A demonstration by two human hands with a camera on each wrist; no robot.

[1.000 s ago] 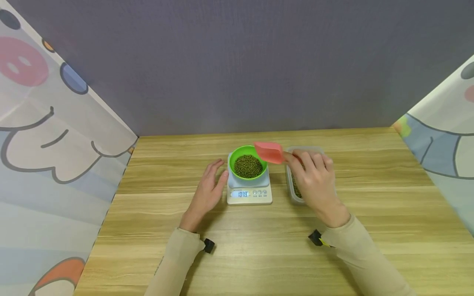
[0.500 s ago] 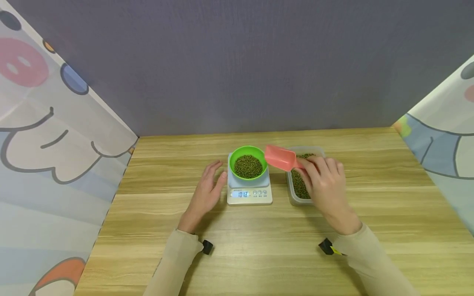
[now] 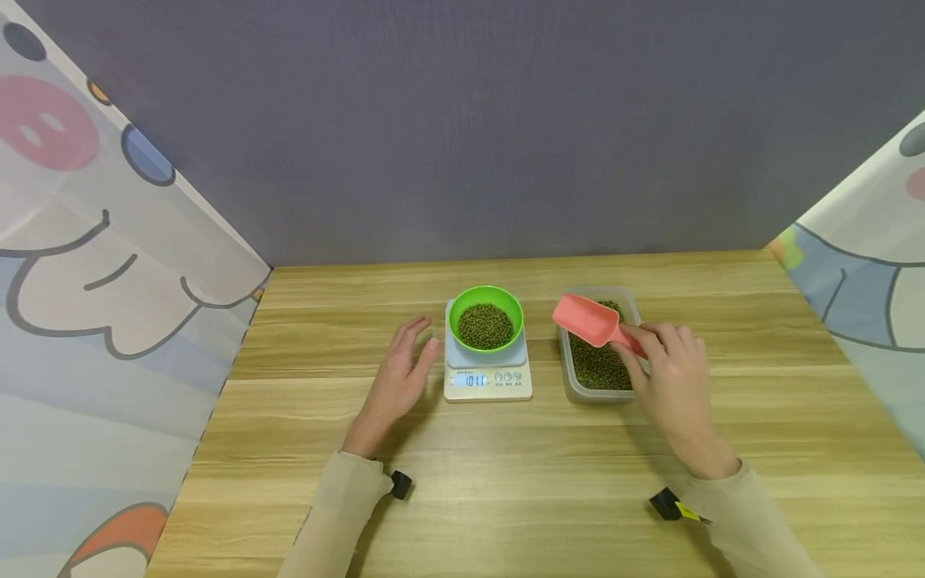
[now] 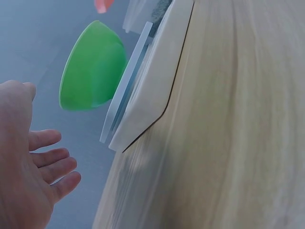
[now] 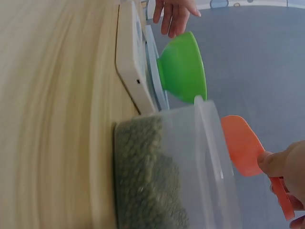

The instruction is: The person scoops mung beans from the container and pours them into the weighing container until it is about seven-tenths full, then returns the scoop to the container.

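My right hand [image 3: 672, 385] grips the handle of a pinkish-red scoop [image 3: 588, 319], its bowl over the clear plastic container [image 3: 600, 396]. Small green beans, like mung beans, partly fill that container. A green bowl [image 3: 462, 311] stands on the kitchen scale [image 3: 488, 384] and holds a heap of the same beans [image 3: 485, 327]. The scale's lit display reads about 101. Just left of the scale, my left hand [image 3: 393, 385] has its fingers extended, apart from the bowl; the left wrist view shows a gap between fingers and green bowl [image 4: 95, 67].
Everything stands on a wood-grain table [image 3: 520, 482]. A grey wall [image 3: 506, 128] rises behind its far edge, and cartoon-printed panels [image 3: 108, 305] flank it. The scale sits left of the container, with a strip of table between them.
My right hand has drawn the scoop rightward, from beside the green bowl to over the container. The display went from 107.9 to about 101. My left hand has shifted slightly left.
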